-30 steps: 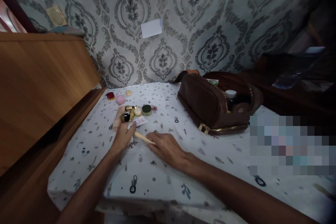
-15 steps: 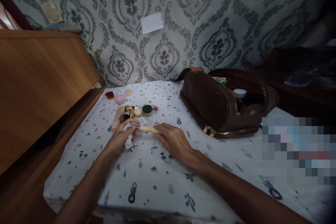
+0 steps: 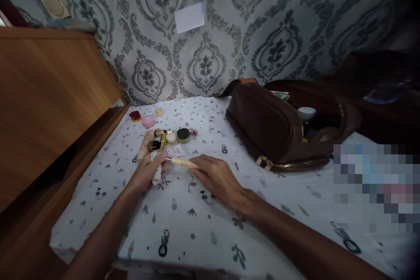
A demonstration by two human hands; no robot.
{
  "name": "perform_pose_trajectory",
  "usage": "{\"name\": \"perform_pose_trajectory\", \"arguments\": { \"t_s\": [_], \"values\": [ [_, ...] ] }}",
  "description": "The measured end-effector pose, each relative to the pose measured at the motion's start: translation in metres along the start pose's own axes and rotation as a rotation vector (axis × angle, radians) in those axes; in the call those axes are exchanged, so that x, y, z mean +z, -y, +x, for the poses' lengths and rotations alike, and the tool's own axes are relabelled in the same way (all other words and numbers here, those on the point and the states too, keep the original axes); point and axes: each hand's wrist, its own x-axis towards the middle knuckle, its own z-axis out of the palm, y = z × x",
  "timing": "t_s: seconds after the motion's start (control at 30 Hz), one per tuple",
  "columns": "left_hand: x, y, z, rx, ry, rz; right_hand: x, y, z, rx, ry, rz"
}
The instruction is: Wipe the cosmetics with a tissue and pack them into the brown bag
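My right hand [image 3: 215,177] grips the pale handle of a makeup brush [image 3: 183,162], which points left toward my other hand. My left hand [image 3: 147,173] is closed around a crumpled white wipe [image 3: 157,175], pressed about the brush's head end, so the bristles are hidden. Just beyond my left hand lie a beige tube [image 3: 145,142], gold-and-black cosmetic tubes [image 3: 163,141], a small cream-topped jar [image 3: 171,137] and a dark green-lidded jar [image 3: 183,134]. A small white packet [image 3: 176,151] lies close behind the brush.
A brown leather bag [image 3: 262,127] stands open at the right. Toward the wall are a red pot [image 3: 134,116], a pink sponge-like item [image 3: 148,121] and a small yellow jar [image 3: 159,112]. A wooden cabinet [image 3: 55,109] borders the left side of the patterned cloth [image 3: 197,245].
The wipe and my left hand have shifted slightly along the brush, showing more of its metal collar. My right hand keeps its grip. The view has tilted a little downward.
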Motion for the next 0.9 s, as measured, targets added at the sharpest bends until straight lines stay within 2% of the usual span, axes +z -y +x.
{"name": "perform_pose_trajectory", "arguments": {
  "t_s": [0.1, 0.2, 0.4, 0.67, 0.9],
  "values": [
    [-0.002, -0.006, -0.003, 0.067, 0.076, -0.126, -0.002, 0.001, 0.004, 0.125, 0.050, 0.262],
    [0.000, -0.008, -0.004, 0.079, 0.067, -0.149, -0.003, 0.002, 0.006, 0.160, 0.079, 0.428],
    [0.004, -0.005, -0.002, 0.117, -0.021, -0.155, -0.006, 0.014, 0.000, 0.141, 0.079, 0.333],
    [0.004, -0.009, -0.007, 0.176, 0.023, -0.180, -0.010, 0.020, -0.001, 0.094, -0.017, 0.273],
    [0.003, -0.003, -0.005, 0.193, 0.028, -0.137, -0.008, 0.015, 0.001, 0.080, -0.027, 0.247]
  ]
}}
